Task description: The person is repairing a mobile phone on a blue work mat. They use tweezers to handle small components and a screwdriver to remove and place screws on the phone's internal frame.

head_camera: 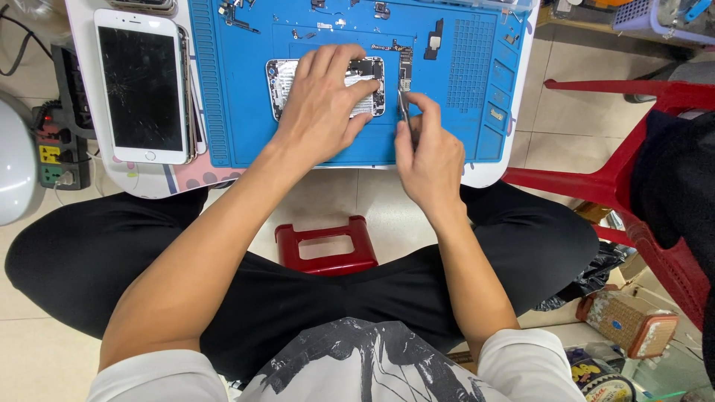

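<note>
Seen from your head camera, you are sitting on a low red stool [326, 246] and working over a blue repair mat [238, 112] laid on a small white table [149, 181]. Your left hand [322, 104] is lying flat across an opened phone body [281, 83], fingers slightly spread and pressing down on it, the fingertips reaching its right end. The phone body is resting near the middle of the mat, its inner parts facing up. Your right hand [426, 152] is working just beside it, thumb and forefinger pinching a thin metal tool [403, 104] whose tip is touching the phone's right edge; whether it is a pair of tweezers or a driver is too small to tell. Small dark loose parts [433, 39] are lying scattered along the far side of the mat. A white phone with a cracked black screen [141, 85] is sitting on a stack of others at the table's left end, and a power strip [56, 152] is lying on the floor beyond it. A red plastic chair [618, 179] is standing to your right.
</note>
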